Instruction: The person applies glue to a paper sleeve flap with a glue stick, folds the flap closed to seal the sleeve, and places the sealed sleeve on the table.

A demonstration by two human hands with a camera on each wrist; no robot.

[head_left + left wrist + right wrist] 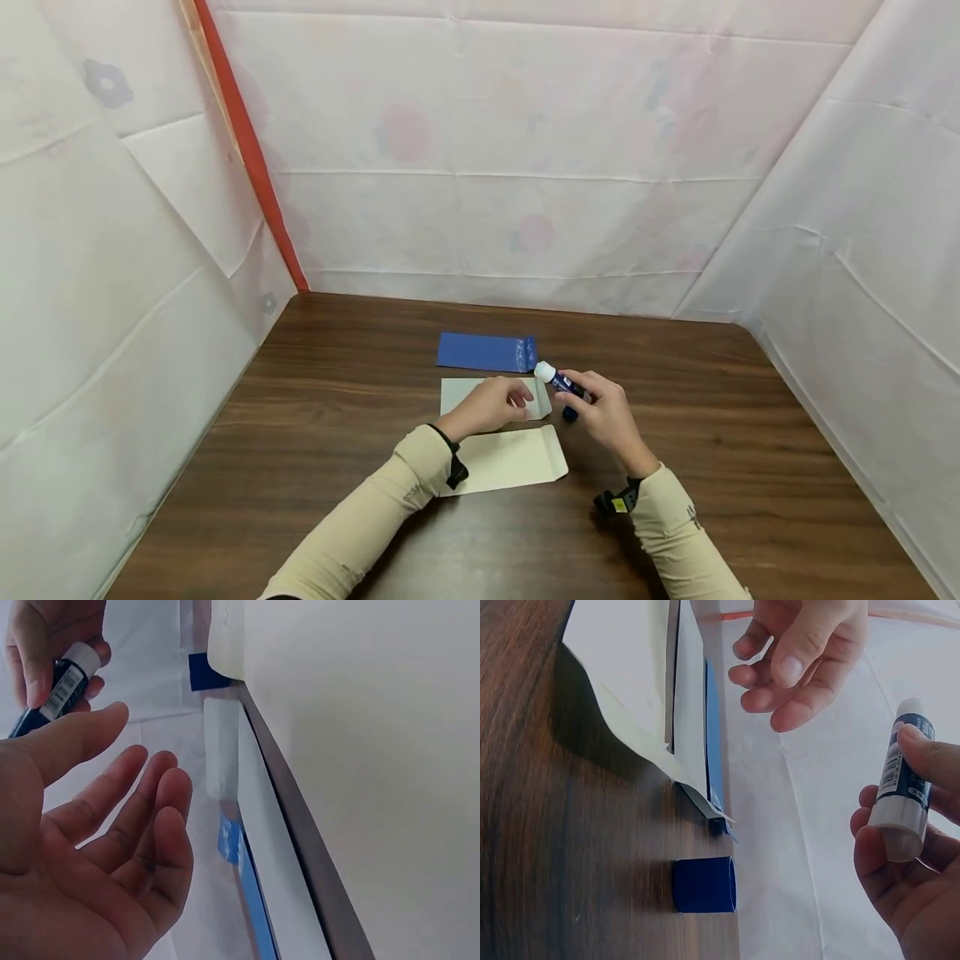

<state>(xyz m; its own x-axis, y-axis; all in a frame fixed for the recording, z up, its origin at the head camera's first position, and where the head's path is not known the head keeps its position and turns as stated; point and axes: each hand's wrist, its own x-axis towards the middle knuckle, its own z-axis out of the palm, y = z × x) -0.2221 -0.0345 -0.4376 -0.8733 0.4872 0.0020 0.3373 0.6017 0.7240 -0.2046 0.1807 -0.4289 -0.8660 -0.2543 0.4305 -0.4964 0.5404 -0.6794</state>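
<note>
Right hand [606, 410]: thumb and fingers curled round a glue stick [901, 776], thumb pressed on the barrel, held up in the air above the table [285, 467]. Stick is dark blue with a barcode label and white at both ends; in the head view a white end points toward the left hand [489, 407]. Hard to tell from these angles which end carries the glue.

Left hand: fingers loosely bent and spread a little, thumb apart from them, nothing held. It hovers over the grey-green envelope [459, 390], not touching it; the two hands are near each other but apart.

Below the hands, three envelopes in a rough column, flaps all toward the right. Grey-green one sits in the middle, partly hidden by the left hand. Cream envelope [510, 462] is nearest the person, its left part behind the left wrist. Blue envelope [476, 352] lies farthest, whitish streaks on and beside its flap.

Dark blue cap [705, 885] stands upright on the table, just right of the grey-green flap, partly under the right hand in the head view.

Further out: black straps with devices on both wrists, beige sleeves [375, 508], brown wood-grain table, pale printed sheeting [465, 225] behind and at both sides, red strip [255, 167] at the back left corner.
</note>
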